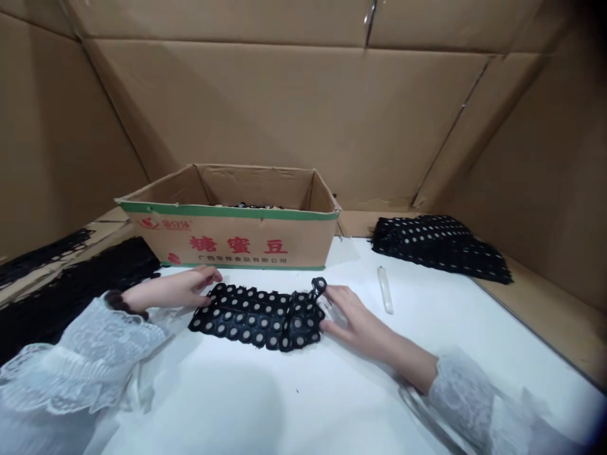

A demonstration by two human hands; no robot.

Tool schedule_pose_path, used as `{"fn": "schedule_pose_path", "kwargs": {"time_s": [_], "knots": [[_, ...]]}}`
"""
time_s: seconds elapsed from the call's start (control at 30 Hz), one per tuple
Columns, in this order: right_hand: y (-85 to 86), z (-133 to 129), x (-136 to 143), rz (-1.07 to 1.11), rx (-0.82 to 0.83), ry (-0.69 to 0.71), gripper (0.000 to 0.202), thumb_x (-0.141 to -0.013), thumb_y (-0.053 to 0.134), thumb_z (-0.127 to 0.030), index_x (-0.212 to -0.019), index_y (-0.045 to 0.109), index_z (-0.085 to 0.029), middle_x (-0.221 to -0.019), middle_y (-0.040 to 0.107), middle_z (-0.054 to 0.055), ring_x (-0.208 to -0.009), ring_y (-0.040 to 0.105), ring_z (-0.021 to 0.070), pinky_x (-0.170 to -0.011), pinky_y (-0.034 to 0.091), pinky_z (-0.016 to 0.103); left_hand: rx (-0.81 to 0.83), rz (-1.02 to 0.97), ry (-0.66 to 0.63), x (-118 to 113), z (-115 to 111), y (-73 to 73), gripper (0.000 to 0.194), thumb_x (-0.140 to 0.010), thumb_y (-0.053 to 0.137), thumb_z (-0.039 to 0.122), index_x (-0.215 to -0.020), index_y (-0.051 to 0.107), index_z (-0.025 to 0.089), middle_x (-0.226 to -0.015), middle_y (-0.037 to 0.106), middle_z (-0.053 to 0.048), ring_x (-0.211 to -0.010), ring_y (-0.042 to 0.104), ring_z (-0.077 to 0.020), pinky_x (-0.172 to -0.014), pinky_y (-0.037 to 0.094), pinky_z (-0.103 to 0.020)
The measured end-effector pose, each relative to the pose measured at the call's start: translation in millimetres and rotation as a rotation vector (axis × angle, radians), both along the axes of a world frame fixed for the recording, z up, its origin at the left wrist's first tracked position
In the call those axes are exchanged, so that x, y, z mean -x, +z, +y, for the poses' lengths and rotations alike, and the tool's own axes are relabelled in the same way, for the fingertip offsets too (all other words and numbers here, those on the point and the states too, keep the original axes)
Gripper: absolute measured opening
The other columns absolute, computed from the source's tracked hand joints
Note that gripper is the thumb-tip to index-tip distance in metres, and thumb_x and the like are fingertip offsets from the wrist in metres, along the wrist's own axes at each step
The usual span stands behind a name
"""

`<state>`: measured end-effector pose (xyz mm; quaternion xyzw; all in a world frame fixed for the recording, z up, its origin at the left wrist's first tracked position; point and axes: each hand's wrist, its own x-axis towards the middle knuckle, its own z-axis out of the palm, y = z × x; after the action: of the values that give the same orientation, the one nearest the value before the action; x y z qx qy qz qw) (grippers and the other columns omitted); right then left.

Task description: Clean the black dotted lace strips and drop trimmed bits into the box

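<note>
A black openwork sheet with rows of pale round dots (246,316) lies on the white table in front of me. Its right end is bunched and folded over, with a small loop curling up at the corner. My right hand (351,313) holds this folded end, fingers at the raised loop and thumb lower down on the edge. At the sheet's upper left corner is my left hand (184,289), thumb touching the edge and fingers spread apart.
Behind the sheet stands an open cardboard box (227,237) with dark dotted pieces inside. A stack of black dotted sheets (436,243) lies at the back right, near a slim whitish translucent tool (385,291). More black material (85,284) lies at left. Cardboard walls (284,114) surround the table.
</note>
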<state>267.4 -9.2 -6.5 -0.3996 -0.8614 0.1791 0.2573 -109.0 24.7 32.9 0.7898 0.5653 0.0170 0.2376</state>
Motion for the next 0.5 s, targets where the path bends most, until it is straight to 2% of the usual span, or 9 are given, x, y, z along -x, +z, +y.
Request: {"fn": "schedule_pose_path", "kwargs": {"time_s": [0.07, 0.13, 0.23, 0.3, 0.37, 0.43, 0.5], "knots": [[-3.8, -3.6, 13.6, 0.092, 0.120, 0.010, 0.033, -0.080, 0.054, -0.034, -0.108, 0.047, -0.019, -0.108, 0.052, 0.009, -0.102, 0.047, 0.0221, -0.088, 0.041, 0.039, -0.041, -0.001, 0.001, 1.5, -2.3, -4.1, 0.034, -0.066, 0.051, 0.030, -0.098, 0.053, 0.018, -0.087, 0.057, -0.004, -0.077, 0.054, -0.0183, -0.068, 0.039, -0.023], [-4.7, -4.5, 21.8, 0.238, 0.235, -0.012, 0.017, -0.083, 0.049, -0.034, -0.089, 0.047, -0.019, -0.089, 0.053, 0.004, -0.085, 0.050, 0.0179, -0.076, 0.043, 0.033, -0.057, -0.031, -0.028, 0.0, -3.4, -4.9, 0.026, -0.065, 0.049, 0.027, -0.089, 0.053, 0.018, -0.087, 0.056, -0.003, -0.076, 0.052, -0.0171, -0.067, 0.038, -0.023], [-0.4, -4.7, 23.4, 0.426, 0.322, -0.067, 0.016, -0.086, 0.042, -0.031, -0.074, 0.038, -0.020, -0.070, 0.043, -0.001, -0.066, 0.045, 0.0132, -0.061, 0.040, 0.026, 0.040, -0.159, -0.014, -2.8, -4.2, -2.6, 0.020, -0.066, 0.051, 0.027, -0.084, 0.049, 0.019, -0.078, 0.054, 0.000, -0.068, 0.049, -0.0148, -0.060, 0.037, -0.022], [5.1, -5.3, 16.7, 0.455, 0.284, -0.139, 0.018, -0.084, 0.043, -0.028, -0.070, 0.034, -0.021, -0.066, 0.037, -0.003, -0.061, 0.041, 0.0120, -0.056, 0.036, 0.025, 0.154, -0.337, 0.036, -7.5, -5.3, -2.8, 0.024, -0.070, 0.052, 0.029, -0.091, 0.044, 0.020, -0.074, 0.055, 0.002, -0.066, 0.050, -0.0143, -0.059, 0.038, -0.022], [9.9, -7.2, 4.4, 0.448, 0.215, -0.242, 0.018, -0.082, 0.044, -0.027, -0.069, 0.033, -0.022, -0.064, 0.036, -0.003, -0.059, 0.041, 0.0120, -0.055, 0.035, 0.025, 0.177, -0.537, 0.111, -17.0, -7.7, -6.6, 0.031, -0.074, 0.051, 0.030, -0.101, 0.040, 0.021, -0.081, 0.058, 0.000, -0.073, 0.054, -0.0153, -0.066, 0.042, -0.025], [11.0, -11.8, -11.5, 0.453, 0.191, -0.364, 0.013, -0.082, 0.044, -0.028, -0.075, 0.034, -0.022, -0.062, 0.038, -0.004, -0.057, 0.043, 0.0127, -0.052, 0.036, 0.025, 0.081, -0.678, 0.177, -30.5, -11.5, -13.2, 0.037, -0.078, 0.050, 0.031, -0.111, 0.037, 0.021, -0.091, 0.058, -0.004, -0.083, 0.056, -0.0171, -0.076, 0.044, -0.031], [8.0, -20.2, -27.0, 0.376, 0.230, -0.453, 0.007, -0.084, 0.040, -0.029, -0.087, 0.037, -0.024, -0.061, 0.043, -0.004, -0.054, 0.045, 0.0143, -0.050, 0.039, 0.026, -0.038, -0.728, 0.184, -45.2, -16.8, -18.4, 0.040, -0.081, 0.047, 0.032, -0.118, 0.035, 0.021, -0.097, 0.058, -0.006, -0.091, 0.056, -0.0188, -0.082, 0.044, -0.034]]}}
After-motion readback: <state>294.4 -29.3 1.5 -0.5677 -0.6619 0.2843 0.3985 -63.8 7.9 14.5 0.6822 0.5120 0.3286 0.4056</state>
